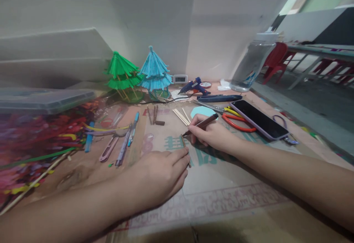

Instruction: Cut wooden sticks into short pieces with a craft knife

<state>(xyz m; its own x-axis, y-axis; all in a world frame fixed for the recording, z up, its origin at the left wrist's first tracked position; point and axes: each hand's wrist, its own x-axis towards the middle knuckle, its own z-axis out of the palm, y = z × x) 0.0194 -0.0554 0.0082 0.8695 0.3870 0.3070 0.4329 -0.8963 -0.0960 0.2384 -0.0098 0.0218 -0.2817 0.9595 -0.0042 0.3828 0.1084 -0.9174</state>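
Observation:
My right hand (206, 130) is closed round a dark brown marker (206, 121), its tip touching or very near the upper part of a thin wooden stick (183, 141). The fingers of my left hand (163, 167) press that stick against the printed sheet (210, 184); part of it is hidden under them. Just beyond lie several bare wooden sticks (181, 117), brown-coloured sticks (155, 114) and a short brown piece that looks like a marker cap (159, 123). A light blue paper octagon (201, 112) lies behind my right hand.
Green (123, 71) and blue (155, 71) tiered-roof models stand at the back, with a glue gun (195, 86). Scissors (239, 121), a phone (258, 119) and a plastic jar (253, 64) are on the right. Left are pens (134, 128), a utility knife (108, 147) and colourful scraps (35, 143).

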